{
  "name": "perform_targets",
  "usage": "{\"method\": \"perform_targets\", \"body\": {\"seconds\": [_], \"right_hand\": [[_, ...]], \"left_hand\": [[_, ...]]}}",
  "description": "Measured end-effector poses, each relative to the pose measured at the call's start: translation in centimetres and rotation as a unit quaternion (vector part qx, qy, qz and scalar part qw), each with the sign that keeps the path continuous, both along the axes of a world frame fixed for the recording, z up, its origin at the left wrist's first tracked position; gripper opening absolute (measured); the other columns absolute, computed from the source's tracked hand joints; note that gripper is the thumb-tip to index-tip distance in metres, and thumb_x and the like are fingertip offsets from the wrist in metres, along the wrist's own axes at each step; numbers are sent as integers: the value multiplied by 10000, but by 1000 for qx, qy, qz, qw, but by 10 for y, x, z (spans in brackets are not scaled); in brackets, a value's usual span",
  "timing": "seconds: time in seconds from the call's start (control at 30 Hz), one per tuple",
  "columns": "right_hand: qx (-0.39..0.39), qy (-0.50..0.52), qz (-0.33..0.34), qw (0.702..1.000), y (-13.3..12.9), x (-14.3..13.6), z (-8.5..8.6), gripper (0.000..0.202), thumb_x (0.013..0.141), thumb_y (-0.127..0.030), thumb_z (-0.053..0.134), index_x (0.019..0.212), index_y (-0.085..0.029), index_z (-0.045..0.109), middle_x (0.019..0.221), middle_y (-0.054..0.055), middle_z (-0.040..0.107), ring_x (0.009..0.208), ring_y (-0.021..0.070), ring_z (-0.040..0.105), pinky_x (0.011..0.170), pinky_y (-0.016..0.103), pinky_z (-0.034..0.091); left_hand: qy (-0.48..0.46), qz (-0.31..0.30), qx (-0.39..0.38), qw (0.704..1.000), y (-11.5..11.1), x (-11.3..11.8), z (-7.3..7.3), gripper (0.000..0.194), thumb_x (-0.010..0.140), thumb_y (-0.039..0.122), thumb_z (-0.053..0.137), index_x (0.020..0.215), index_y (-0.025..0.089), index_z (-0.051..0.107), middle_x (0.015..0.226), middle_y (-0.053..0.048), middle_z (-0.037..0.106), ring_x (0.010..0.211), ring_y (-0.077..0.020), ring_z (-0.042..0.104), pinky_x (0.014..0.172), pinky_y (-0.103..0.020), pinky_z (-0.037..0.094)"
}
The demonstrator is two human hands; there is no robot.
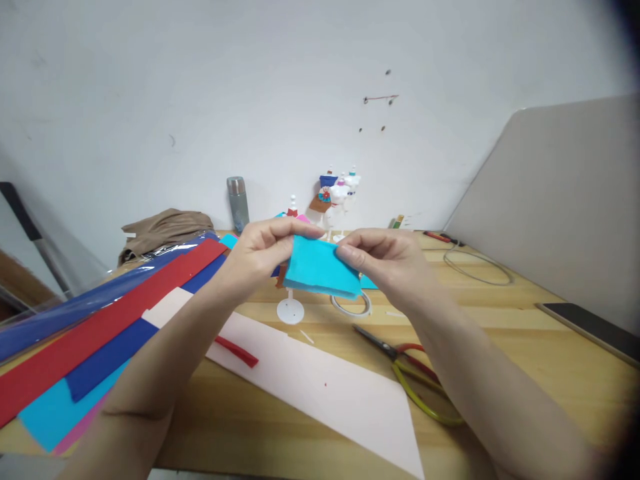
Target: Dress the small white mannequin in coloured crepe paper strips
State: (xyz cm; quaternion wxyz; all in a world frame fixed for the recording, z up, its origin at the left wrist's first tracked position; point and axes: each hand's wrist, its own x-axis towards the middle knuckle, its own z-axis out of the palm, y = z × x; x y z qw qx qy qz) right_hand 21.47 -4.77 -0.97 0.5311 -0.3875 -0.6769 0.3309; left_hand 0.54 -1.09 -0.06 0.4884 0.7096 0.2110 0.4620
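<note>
A folded piece of turquoise crepe paper (323,268) is stretched between my two hands above the table. My left hand (270,247) pinches its upper left corner, and my right hand (383,257) grips the upper right one between thumb and fingers. Behind the paper stands a small dress-form mannequin on a round white base (291,311), mostly covered by the paper and my left hand. A roll of tape (351,313) lies just beneath the paper's right end. Scissors (400,353) with red and yellow handles rest below my right hand, partly hidden by my forearm.
A pale pink strip (340,393) crosses the front, bearing a narrow red piece (237,351). Red (100,327) and blue (107,363) strips overlap at left. Several mannequins (340,193), a flask (238,203) and brown cloth (167,233) stand behind. A phone (593,327) lies right.
</note>
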Motion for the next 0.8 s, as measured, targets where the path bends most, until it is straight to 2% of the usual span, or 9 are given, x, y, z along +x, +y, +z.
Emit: {"method": "perform_targets", "body": {"seconds": [0.1,0.2,0.33,0.4,0.47,0.53,0.6,0.7,0.8], "right_hand": [[16,16,-1,1000,3,1,-1,300,776,-462,821,643,-238,673,556,-16,573,500,124,496,458,281,445],[43,23,-3,999,4,0,-3,281,803,-434,814,642,-246,683,553,-12,585,496,130,517,440,283,455],[59,20,-6,998,5,1,-5,265,849,-414,786,662,-250,697,567,-5,613,503,138,551,443,289,490],[73,13,3,997,5,5,-5,175,882,-389,751,770,-256,738,651,10,676,561,153,613,482,296,532],[113,-5,18,993,5,12,-4,102,900,-326,723,981,-277,760,867,37,758,714,179,697,571,306,583],[175,-54,29,983,6,18,-2,303,886,-253,717,1184,-306,713,1184,64,749,961,214,730,716,334,620],[236,-125,35,963,7,23,-1,440,862,-216,725,1284,-322,657,1428,80,643,1234,266,659,880,388,614],[293,-195,46,935,8,24,-2,500,858,-213,724,1335,-321,616,1539,93,558,1475,314,471,1106,497,509],[284,-192,69,937,11,20,-5,507,898,-228,690,1382,-331,579,1565,95,532,1508,306,434,1178,529,442]], "left_hand": [[-19,-20,-39,999,-1,1,0,403,883,498,695,1103,164,754,713,-27,700,568,-148,663,530,-246,511],[9,-43,-40,998,-2,2,1,558,849,654,695,1032,129,738,658,-43,698,534,-170,675,491,-253,507],[61,-10,-62,996,-2,3,0,488,728,542,862,922,116,725,661,-66,730,543,-173,692,467,-227,498],[53,7,-69,996,0,2,0,474,730,519,863,920,111,715,659,-75,740,526,-175,691,452,-228,504],[42,11,-63,997,1,0,1,469,737,511,859,912,104,705,638,-76,733,503,-175,683,437,-228,505],[36,15,-59,998,3,-2,2,475,737,507,861,910,95,701,623,-77,725,495,-177,682,436,-231,511],[33,18,-59,998,4,-3,2,485,739,512,859,911,87,700,619,-80,722,490,-175,680,439,-231,516],[28,7,-70,997,4,-3,3,524,711,531,879,916,84,698,621,-83,727,496,-177,687,431,-222,511],[22,-12,-92,995,4,-1,3,554,674,536,905,923,87,697,636,-88,738,517,-181,702,419,-204,495]]}}
